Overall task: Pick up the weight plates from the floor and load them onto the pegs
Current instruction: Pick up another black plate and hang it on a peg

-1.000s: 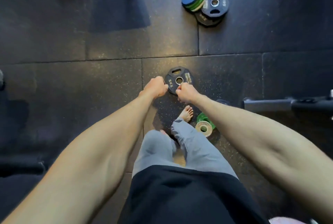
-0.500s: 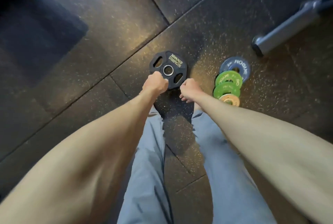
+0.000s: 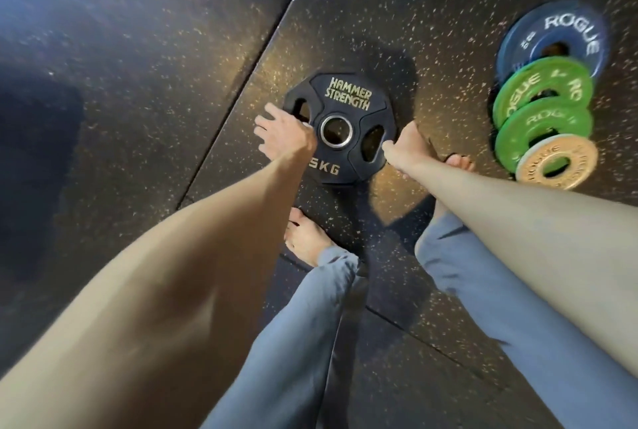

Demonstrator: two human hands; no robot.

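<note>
On my feed the black plate (image 3: pixel 340 128), marked 5KG, sits low in front of me over the floor (image 3: pixel 155 83), face up. I cannot tell whether it rests on the rubber or is just clear of it. My left hand (image 3: pixel 284 133) grips its left rim, fingers curled at the slot there. My right hand (image 3: pixel 411 147) holds the opposite rim, closed on the edge beside the right slot. Both arms reach straight down to it.

Well to the right lies an overlapping row of smaller plates: a blue plate (image 3: pixel 552 38) farthest from me, then a green plate (image 3: pixel 542 90), a second green plate (image 3: pixel 545 124), and a tan plate (image 3: pixel 559 164) nearest. My bare left foot (image 3: pixel 307 238) stands just below the black plate. The right foot (image 3: pixel 459 162) shows between my right hand and the tan plate. Grey trousers (image 3: pixel 293 342) cover both legs.
</note>
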